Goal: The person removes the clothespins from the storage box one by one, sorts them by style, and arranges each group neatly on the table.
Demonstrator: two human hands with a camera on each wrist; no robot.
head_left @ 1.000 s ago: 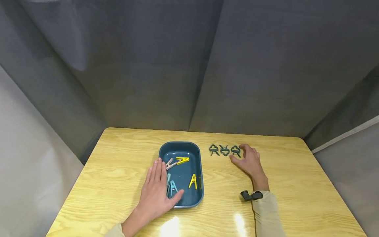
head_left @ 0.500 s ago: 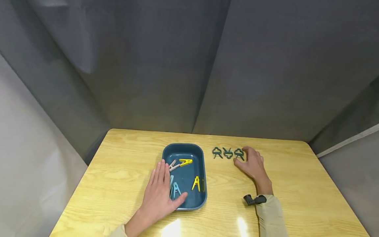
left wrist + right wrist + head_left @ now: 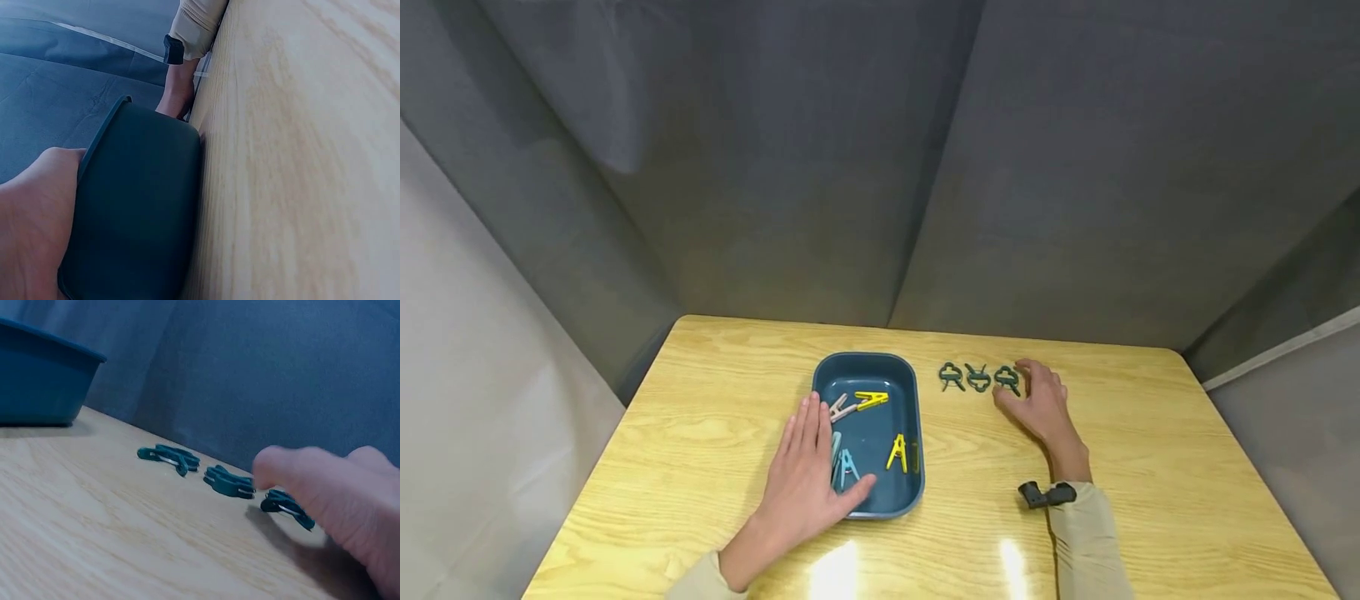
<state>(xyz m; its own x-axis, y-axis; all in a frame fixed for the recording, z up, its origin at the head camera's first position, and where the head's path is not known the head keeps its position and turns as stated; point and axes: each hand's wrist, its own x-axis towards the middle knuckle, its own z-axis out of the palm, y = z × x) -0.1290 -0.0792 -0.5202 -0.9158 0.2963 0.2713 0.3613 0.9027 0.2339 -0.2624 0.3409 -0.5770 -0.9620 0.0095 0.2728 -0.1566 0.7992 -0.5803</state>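
Note:
Three dark green plant clips lie in a row on the table, the left clip (image 3: pixel 951 376), the middle clip (image 3: pixel 978 378) and the right clip (image 3: pixel 1007 379). My right hand (image 3: pixel 1039 406) is at the right clip, thumb and forefinger spread apart on either side of it, with nothing pinched between them. In the right wrist view the right clip (image 3: pixel 286 509) shows just beyond the thumb (image 3: pixel 294 465). My left hand (image 3: pixel 802 479) rests with straight fingers over the left rim of a dark blue bin (image 3: pixel 880 508), partly covering what lies inside.
Inside the bin are two yellow clothespins, one upper (image 3: pixel 872 400) and one lower (image 3: pixel 897 452), a pale pinkish clothespin (image 3: pixel 840 407) and light blue clothespins (image 3: pixel 848 467). A dark grey curtain (image 3: pixel 790 167) hangs behind the wooden table (image 3: pixel 715 383).
The head view has shifted slightly. Both hands keep their places, the left on the bin and the right at the right clip.

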